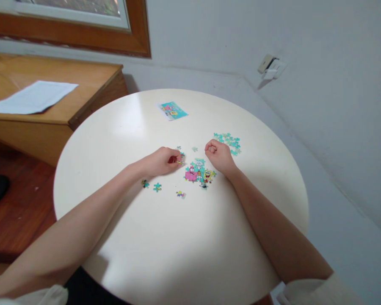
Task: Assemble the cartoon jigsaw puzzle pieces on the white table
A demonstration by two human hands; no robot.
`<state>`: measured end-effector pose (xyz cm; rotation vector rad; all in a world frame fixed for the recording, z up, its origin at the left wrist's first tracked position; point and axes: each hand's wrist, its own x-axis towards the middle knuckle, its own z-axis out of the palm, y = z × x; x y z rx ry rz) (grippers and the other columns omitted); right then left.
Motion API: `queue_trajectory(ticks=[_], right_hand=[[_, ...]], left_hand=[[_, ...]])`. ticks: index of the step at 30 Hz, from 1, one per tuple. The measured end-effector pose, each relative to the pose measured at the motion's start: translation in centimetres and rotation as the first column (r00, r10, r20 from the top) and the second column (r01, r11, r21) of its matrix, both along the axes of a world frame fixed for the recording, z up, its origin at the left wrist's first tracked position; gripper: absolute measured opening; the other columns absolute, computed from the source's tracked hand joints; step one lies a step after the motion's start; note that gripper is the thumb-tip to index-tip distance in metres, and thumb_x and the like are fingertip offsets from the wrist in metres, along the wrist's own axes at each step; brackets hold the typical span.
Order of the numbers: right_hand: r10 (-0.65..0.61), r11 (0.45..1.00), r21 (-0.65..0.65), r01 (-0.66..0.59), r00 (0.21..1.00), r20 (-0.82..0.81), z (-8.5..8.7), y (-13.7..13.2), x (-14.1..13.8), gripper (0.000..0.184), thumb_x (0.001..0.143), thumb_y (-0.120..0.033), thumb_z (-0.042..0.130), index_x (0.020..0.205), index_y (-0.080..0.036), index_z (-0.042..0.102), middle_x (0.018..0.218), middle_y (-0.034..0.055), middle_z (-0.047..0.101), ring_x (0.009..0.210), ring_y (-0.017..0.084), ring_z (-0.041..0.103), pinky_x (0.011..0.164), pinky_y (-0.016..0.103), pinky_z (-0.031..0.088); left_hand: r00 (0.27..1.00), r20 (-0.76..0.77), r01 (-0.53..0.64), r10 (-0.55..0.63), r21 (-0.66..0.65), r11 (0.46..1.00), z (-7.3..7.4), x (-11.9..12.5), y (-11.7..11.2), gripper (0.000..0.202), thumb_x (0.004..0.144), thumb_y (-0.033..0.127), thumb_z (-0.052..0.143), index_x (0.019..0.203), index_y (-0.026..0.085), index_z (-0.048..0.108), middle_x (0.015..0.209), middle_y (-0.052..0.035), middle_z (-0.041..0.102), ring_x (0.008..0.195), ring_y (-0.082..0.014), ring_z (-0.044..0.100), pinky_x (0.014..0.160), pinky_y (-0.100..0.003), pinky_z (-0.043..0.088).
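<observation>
A partly joined jigsaw puzzle (pixel 199 166) with cartoon figures, pink, turquoise and yellow, lies on the round white table (pixel 178 237). Left of it, my left hand (pixel 165 161) is closed in a pinch on a puzzle piece (pixel 180 157) with pink on it, beside other small pieces. My right hand (pixel 220 156) hovers at the joined part's upper right, fingers curled together, and no piece shows in them. Just left of its fingertips lies a single pale green piece (pixel 194 149). A heap of turquoise pieces (pixel 230 142) is behind the right hand, partly hidden by it.
Loose pieces (pixel 157 187) lie nearer me on the left, and another piece (pixel 180 194) below the joined part. A printed picture card (pixel 172 111) rests at the table's far side. A wooden desk (pixel 95 89) with a white sheet (pixel 34 96) stands at left.
</observation>
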<state>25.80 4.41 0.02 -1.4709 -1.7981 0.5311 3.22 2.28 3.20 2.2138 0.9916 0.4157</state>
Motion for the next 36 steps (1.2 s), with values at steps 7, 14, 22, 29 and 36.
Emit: queue_trajectory(ticks=[7, 14, 22, 29, 36], right_hand=[[0.001, 1.0, -0.008, 0.0, 1.0, 0.008, 0.1, 0.0, 0.0, 0.01, 0.062, -0.011, 0.045, 0.061, -0.021, 0.047, 0.043, -0.0077, 0.035, 0.044, 0.011, 0.036, 0.052, 0.024, 0.028], [0.009, 1.0, -0.01, -0.008, 1.0, 0.016, 0.0, 0.1, 0.1, 0.011, 0.062, -0.01, 0.045, 0.061, -0.021, 0.047, 0.042, -0.008, 0.035, 0.044, 0.011, 0.036, 0.051, 0.024, 0.028], [0.014, 1.0, -0.012, -0.014, 0.999, 0.052, 0.0, 0.0, 0.0, 0.011, 0.062, -0.01, 0.045, 0.062, -0.021, 0.048, 0.044, -0.0073, 0.037, 0.044, 0.011, 0.037, 0.052, 0.024, 0.028], [0.017, 1.0, -0.004, -0.017, 0.994, 0.104, 0.0, 0.0, -0.1, 0.01, 0.063, -0.011, 0.045, 0.063, -0.021, 0.049, 0.044, -0.0073, 0.038, 0.044, 0.011, 0.036, 0.052, 0.024, 0.03], [0.024, 1.0, 0.013, -0.026, 0.992, 0.128, 0.0, 0.0, -0.1, 0.01, 0.064, -0.012, 0.045, 0.063, -0.021, 0.05, 0.044, -0.0065, 0.039, 0.045, 0.011, 0.037, 0.052, 0.024, 0.03]], left_hand=[[0.999, 0.018, 0.043, -0.042, -0.026, 0.999, 0.0, 0.4, -0.3, 0.024, 0.078, 0.031, 0.05, 0.061, 0.016, 0.046, 0.051, 0.0048, 0.04, 0.049, -0.0061, 0.03, 0.049, -0.02, 0.026], [0.998, -0.002, 0.067, -0.067, 0.003, 0.998, 0.1, 0.4, -0.3, 0.027, 0.081, 0.03, 0.046, 0.058, 0.017, 0.041, 0.051, 0.0053, 0.032, 0.049, -0.007, 0.027, 0.048, -0.022, 0.024], [0.996, -0.06, 0.066, -0.063, 0.051, 0.996, -0.5, 0.6, -0.2, 0.027, 0.082, 0.03, 0.044, 0.059, 0.017, 0.043, 0.051, 0.0049, 0.035, 0.049, -0.0075, 0.029, 0.05, -0.023, 0.024], [0.993, -0.112, 0.034, -0.025, 0.078, 0.996, -0.4, 1.0, -0.3, 0.027, 0.081, 0.03, 0.045, 0.058, 0.017, 0.044, 0.049, 0.0048, 0.036, 0.048, -0.0074, 0.031, 0.049, -0.022, 0.023], [0.994, -0.111, 0.022, -0.014, 0.07, 0.997, 0.0, 1.2, -0.4, 0.021, 0.077, 0.028, 0.049, 0.06, 0.016, 0.048, 0.05, 0.0046, 0.043, 0.048, -0.0069, 0.034, 0.05, -0.021, 0.024]])
